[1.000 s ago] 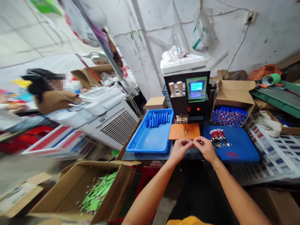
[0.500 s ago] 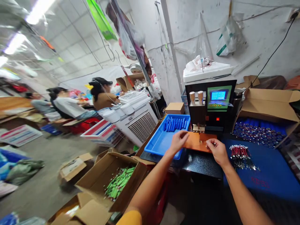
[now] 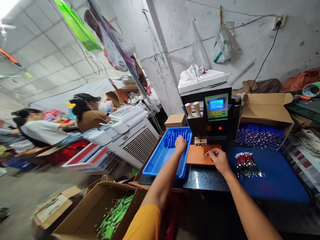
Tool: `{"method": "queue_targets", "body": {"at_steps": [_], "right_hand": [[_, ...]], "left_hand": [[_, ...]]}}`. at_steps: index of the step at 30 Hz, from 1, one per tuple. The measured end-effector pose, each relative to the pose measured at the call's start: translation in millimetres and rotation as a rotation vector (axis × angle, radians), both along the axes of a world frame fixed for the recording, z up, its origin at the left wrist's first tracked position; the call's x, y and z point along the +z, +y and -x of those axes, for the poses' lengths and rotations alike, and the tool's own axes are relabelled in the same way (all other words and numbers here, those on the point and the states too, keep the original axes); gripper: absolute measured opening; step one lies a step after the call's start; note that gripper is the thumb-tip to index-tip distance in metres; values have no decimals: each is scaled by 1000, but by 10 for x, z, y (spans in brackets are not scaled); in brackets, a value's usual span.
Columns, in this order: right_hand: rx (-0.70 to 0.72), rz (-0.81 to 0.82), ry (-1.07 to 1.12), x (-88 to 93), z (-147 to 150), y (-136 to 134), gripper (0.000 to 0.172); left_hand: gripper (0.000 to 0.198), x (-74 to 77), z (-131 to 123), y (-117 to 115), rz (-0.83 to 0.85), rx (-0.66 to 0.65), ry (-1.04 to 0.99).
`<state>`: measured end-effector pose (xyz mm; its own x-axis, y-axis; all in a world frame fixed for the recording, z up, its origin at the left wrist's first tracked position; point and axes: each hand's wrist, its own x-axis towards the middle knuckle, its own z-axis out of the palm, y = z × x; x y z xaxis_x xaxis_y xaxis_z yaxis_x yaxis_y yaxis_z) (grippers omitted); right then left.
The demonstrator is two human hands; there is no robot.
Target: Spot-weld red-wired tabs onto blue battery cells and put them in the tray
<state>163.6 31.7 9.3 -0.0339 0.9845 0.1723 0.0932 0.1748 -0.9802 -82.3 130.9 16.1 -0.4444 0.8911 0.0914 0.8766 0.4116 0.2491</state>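
The left hand (image 3: 180, 143) reaches into the blue tray (image 3: 160, 161), left of the welder (image 3: 208, 110), its fingers curled down over the row of blue cells (image 3: 178, 137) at the tray's far end. Whether it already grips one I cannot tell. The cells look small, stiff and smooth, probably light but a bit slippery, so a pinch across the middle of one should suit best. The right hand (image 3: 218, 159) rests on the orange plate (image 3: 200, 156) just before the welder, fingers narrowed on a thin metal piece (image 3: 207, 154), too small to identify. A wire bundle (image 3: 246, 163) lies right of the plate on the blue mat (image 3: 275, 180).
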Motion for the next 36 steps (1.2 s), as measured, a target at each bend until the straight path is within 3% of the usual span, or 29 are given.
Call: {"method": "queue_targets", "body": {"at_steps": [9, 15, 18, 22, 29, 32, 36], "right_hand": [[-47, -29, -33, 2, 18, -19, 35], [-81, -44, -76, -18, 29, 6, 36], [-88, -53, -91, -55, 30, 30, 38], [-81, -73, -90, -99, 24, 41, 42], [-73, -45, -66, -33, 21, -11, 42], [-66, -29, -62, -15, 19, -11, 41], [-62, -29, -39, -61, 16, 22, 40]], "left_hand": [[36, -7, 11, -63, 11, 76, -61], [23, -18, 303, -213, 51, -22, -88], [29, -83, 397, -287, 58, -37, -99], [47, -117, 318, -273, 47, -30, -103], [32, -23, 185, -321, 58, -33, -86], [25, 39, 256, -465, -60, -85, -118], [14, 140, 300, -720, -298, -217, -313]]}}
